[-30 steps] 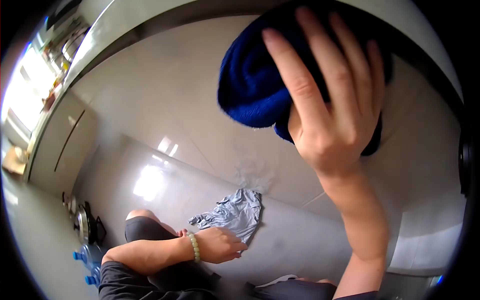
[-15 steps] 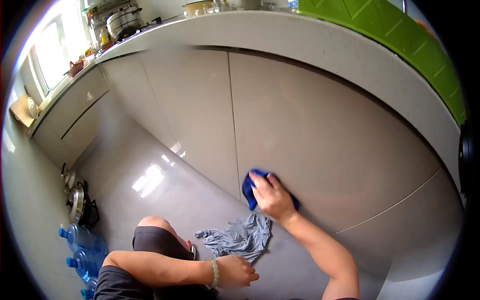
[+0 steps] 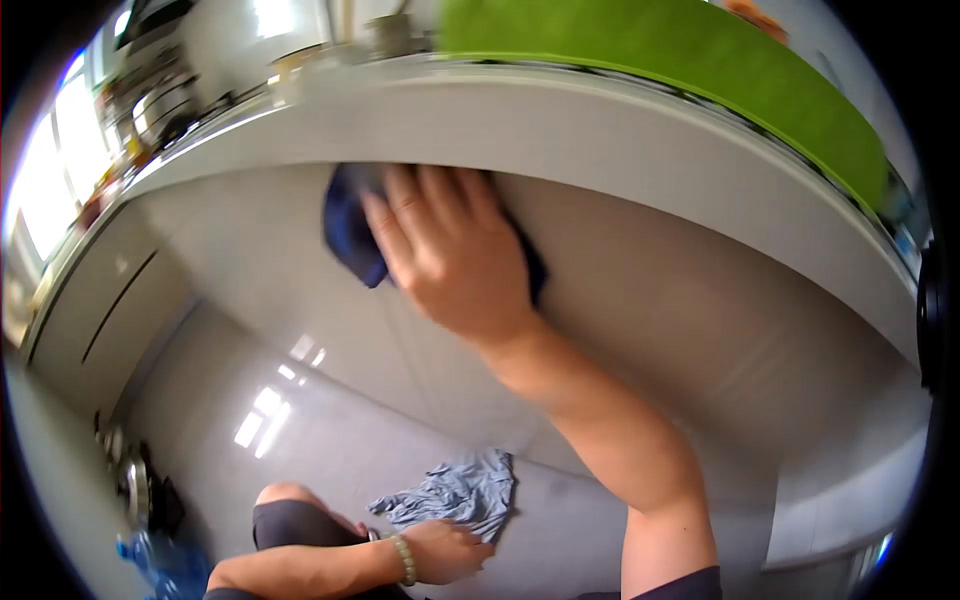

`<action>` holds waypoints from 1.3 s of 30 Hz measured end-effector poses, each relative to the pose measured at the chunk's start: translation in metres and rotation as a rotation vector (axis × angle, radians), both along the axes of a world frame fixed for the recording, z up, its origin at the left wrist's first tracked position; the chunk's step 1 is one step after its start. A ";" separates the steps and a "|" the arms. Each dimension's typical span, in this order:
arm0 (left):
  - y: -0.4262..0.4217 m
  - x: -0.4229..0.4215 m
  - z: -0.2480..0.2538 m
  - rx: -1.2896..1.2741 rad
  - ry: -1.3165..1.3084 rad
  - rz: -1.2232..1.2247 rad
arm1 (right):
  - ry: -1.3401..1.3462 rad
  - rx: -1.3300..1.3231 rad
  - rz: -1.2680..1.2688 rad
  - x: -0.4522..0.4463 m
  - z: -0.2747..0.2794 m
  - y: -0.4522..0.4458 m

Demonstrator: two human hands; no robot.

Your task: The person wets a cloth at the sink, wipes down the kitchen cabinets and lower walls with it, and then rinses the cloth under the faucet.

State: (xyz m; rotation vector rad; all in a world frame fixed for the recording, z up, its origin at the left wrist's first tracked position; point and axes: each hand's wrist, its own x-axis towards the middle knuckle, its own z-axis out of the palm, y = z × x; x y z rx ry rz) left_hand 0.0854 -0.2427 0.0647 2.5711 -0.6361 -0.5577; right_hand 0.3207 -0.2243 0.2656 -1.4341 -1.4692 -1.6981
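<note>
My right hand [image 3: 450, 245] presses a dark blue cloth [image 3: 352, 228] against the upper part of the beige cabinet front [image 3: 640, 290], just below the countertop edge. Its fingers are spread over the cloth, which shows on both sides of the hand. My left hand [image 3: 447, 550], with a pale bead bracelet [image 3: 404, 560] at the wrist, hangs low near my knee. Its fingers are loosely bent and nothing shows in them. Behind that hand a crumpled grey cloth [image 3: 462, 492] lies on the floor, overlapped in view by the fingers.
A pale countertop [image 3: 480, 110] runs above the cabinets, with a green panel-like object [image 3: 660, 60] on it. A pot [image 3: 165, 105] stands far left. Blue water bottles [image 3: 165, 565] and dark-handled cookware [image 3: 140, 490] are on the floor at left.
My right hand has moved up the cabinet front with the blue cloth, from near the floor to under the countertop. The view has shifted; my left hand stays low by the grey cloth.
</note>
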 end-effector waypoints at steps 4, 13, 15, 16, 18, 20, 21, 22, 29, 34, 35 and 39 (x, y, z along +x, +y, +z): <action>0.008 -0.004 -0.012 0.003 0.005 -0.019 | 0.002 0.005 -0.012 0.015 -0.005 -0.074; -0.018 0.000 -0.010 0.031 0.077 0.073 | -0.003 0.136 -0.469 0.058 -0.022 -0.323; -0.019 0.002 -0.020 0.041 0.065 0.061 | 0.003 0.229 -0.496 0.070 -0.021 -0.379; -0.022 0.004 -0.018 0.068 0.094 0.065 | 0.057 0.345 -0.587 0.075 -0.026 -0.403; -0.031 0.010 -0.014 0.121 0.147 0.076 | 0.137 0.555 -0.656 0.085 -0.035 -0.440; -0.033 0.012 -0.017 0.108 0.140 0.053 | 0.238 0.726 -0.423 0.098 -0.050 -0.458; -0.035 0.013 -0.019 0.102 0.139 0.040 | 0.343 0.843 -0.162 0.107 -0.053 -0.441; -0.036 0.015 -0.022 0.116 0.152 0.038 | 0.378 0.873 0.015 0.108 -0.056 -0.419; -0.034 0.039 -0.044 0.167 0.294 -0.043 | 0.109 0.159 -0.254 0.039 -0.047 -0.235; -0.027 0.036 -0.048 0.133 0.225 -0.038 | 0.187 0.092 -0.325 0.027 -0.059 -0.242; -0.026 0.034 -0.042 0.094 0.180 -0.011 | 0.129 0.115 -0.382 0.030 -0.064 -0.246; -0.027 0.026 -0.035 0.126 0.139 -0.005 | 0.103 0.115 -0.440 0.034 -0.052 -0.244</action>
